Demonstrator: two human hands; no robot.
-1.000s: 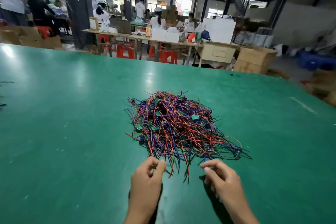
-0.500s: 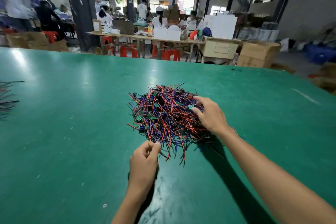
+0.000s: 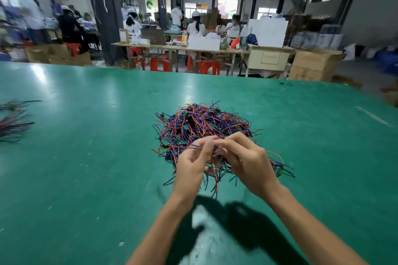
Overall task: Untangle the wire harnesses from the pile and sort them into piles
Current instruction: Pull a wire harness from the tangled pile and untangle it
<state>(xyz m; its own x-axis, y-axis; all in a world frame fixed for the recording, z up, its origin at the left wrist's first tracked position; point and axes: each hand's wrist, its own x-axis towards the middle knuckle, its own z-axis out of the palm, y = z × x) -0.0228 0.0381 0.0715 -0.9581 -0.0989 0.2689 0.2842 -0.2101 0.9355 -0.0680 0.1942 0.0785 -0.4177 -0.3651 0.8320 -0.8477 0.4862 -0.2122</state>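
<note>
- The tangled pile of wires (image 3: 202, 127), red, blue, purple and black with small green boards among them, lay near the middle of the green counter (image 3: 86, 178).
- Both hands met over the near side of that pile, and hid the wires beneath them.
- The left hand (image 3: 190, 165) had its fingers curled, thumb and forefinger pinching a thin purple wire (image 3: 195, 146) that ran off to the left.
- The right hand (image 3: 247, 163) was curled too, its fingertips closed on wires at the same spot; exactly which strand it held could not be made out.
- Loose ends hung below the two hands, blurred and hard to follow.
- At the left edge of the counter lay a second bundle of wires (image 3: 13, 123), smeared by blur and cut off by the frame.
- Beyond the far edge, seated people, red stools (image 3: 159, 63) and cardboard boxes (image 3: 312, 64) appeared soft and out of focus.
- Both forearms ran out at the bottom of the frame.
</note>
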